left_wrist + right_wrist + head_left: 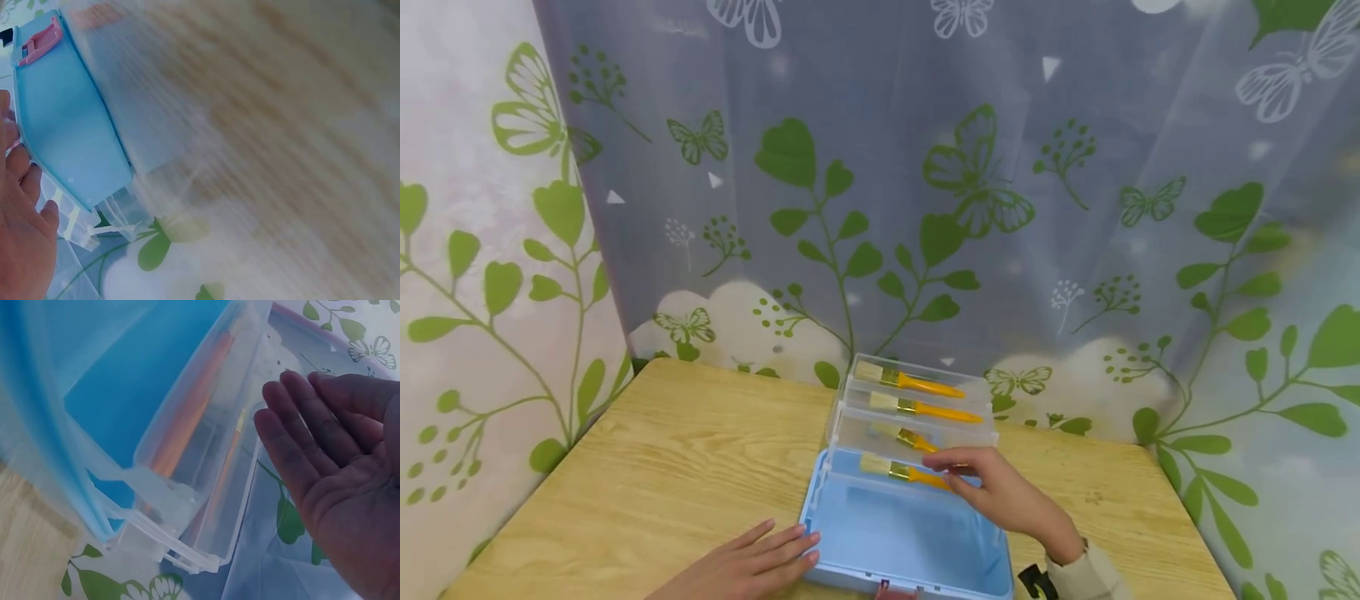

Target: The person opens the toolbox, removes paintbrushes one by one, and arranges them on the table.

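Note:
A blue box stands open on the table, with clear fold-out trays raised at its back. Several flat paintbrushes with pale bristles and yellow-orange handles lie in the trays, among them the top brush, the second and the lowest. My right hand hovers over the lower trays by the brush handles, partly covering them. Its fingers are slightly bent, and the right wrist view shows nothing between them. My left hand touches the box's left rim with extended fingers.
A pink latch sits on the box's front. The wooden table extends on both sides of the box. Behind stands a grey curtain printed with leaves and butterflies, close to the raised trays.

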The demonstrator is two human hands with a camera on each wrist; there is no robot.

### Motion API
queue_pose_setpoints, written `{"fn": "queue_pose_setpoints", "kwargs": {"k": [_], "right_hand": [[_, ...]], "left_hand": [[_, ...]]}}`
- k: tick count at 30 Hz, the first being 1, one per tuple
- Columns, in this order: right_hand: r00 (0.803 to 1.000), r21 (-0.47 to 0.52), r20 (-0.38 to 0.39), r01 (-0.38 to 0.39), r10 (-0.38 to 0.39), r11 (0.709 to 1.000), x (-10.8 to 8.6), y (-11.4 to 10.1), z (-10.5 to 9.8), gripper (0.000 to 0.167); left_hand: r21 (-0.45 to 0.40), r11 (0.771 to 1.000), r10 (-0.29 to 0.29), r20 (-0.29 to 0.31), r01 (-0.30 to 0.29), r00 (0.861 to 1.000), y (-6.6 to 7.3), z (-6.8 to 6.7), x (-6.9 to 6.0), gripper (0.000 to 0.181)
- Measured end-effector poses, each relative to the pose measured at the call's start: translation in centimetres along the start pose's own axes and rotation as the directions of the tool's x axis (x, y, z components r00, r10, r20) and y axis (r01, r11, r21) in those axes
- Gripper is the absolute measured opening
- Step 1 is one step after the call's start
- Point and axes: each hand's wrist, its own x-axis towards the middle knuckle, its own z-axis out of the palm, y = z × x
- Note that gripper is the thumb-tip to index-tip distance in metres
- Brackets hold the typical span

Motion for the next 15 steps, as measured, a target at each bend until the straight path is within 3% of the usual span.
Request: {"fn": "queue_pose_setpoints", "kwargs": {"k": [4, 7, 11, 15], "right_hand": [[0.999, -0.019, 0.04, -0.011, 0.012, 1.0, 0.4, 0.6, 0.4, 0.036], [0.999, -0.031, 0.027, -0.024, 0.025, 0.999, 0.6, 1.0, 0.5, 0.035], [0.998, -0.023, -0.012, -0.061, 0.061, 0.998, 0.8, 1.4, 0.5, 0.031], [0.995, 0.022, -0.005, -0.104, 0.104, 0.994, 1.1, 1.7, 0.7, 0.03]], "left_hand": [[0.029, 1.0, 0.011, -0.014, -0.01, 1.0, 0.1, 0.1, 0.0, 0.075], [0.054, 0.998, 0.012, -0.014, -0.011, 1.0, 0.1, 0.2, 0.0, 0.076], [0.035, 0.999, 0.0, 0.008, 0.0, 1.0, 0.0, 0.2, 0.1, 0.076], [0.005, 1.0, -0.011, 0.031, 0.011, 0.999, 0.0, 0.1, 0.1, 0.078]]}}
